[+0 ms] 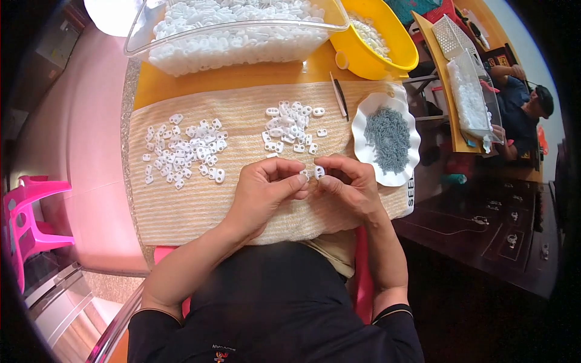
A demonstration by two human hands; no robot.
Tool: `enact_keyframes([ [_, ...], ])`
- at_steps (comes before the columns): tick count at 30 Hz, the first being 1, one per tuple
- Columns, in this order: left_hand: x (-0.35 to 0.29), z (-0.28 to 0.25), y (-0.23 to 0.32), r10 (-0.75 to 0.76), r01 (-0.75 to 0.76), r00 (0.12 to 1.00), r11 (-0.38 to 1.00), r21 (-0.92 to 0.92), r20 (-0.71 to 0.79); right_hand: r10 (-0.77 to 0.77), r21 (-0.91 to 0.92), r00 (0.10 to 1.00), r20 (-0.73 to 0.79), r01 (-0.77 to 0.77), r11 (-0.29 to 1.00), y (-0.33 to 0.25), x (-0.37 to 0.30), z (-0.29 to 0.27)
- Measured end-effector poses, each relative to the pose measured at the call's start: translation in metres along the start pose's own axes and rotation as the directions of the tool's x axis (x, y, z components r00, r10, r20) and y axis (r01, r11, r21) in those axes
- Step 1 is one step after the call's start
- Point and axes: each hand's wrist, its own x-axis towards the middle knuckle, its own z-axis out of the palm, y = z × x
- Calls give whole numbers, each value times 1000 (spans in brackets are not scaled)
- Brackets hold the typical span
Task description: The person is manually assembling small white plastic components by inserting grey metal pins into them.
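Observation:
In front of my body, both hands meet over a striped cloth [181,218]. My right hand [354,184] pinches a small white two-holed plastic piece [319,172] between thumb and fingertips. Right beside it, my left hand [269,184] is closed in a pinch on another small white piece [305,174], mostly hidden by the fingers. Beyond the hands lies a pile of white two-holed pieces [292,124]. A second pile of similar pieces [187,145] spreads to the left. On the right, a white scalloped plate [361,136] holds many small grey pieces [389,139].
At the back stand a clear bin [242,27] full of white parts and a yellow basin [402,57]. Two thin tools [339,97], one white and one black, lie near the plate. A pink stool [36,224] is at left. Another person [520,115] sits at a table far right.

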Motion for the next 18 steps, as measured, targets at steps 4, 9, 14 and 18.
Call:
enact_keyframes([
  [4, 0, 1, 1, -8, 8, 1000, 1000, 13, -10, -20, -1, 1000, 11, 20, 1000, 0, 1, -1],
  [9, -1, 3, 2, -8, 9, 1000, 999, 42, -13, -37, 15, 999, 27, 37, 999, 4, 1, -2],
  [14, -1, 1, 1, -8, 8, 1000, 999, 38, -4, -79, -43, 995, 54, 81, 996, 2, 2, -4],
  [18, -1, 1, 1, -3, 3, 1000, 999, 35, -1, -55, -26, 997, 56, 57, 998, 4, 1, -2],
])
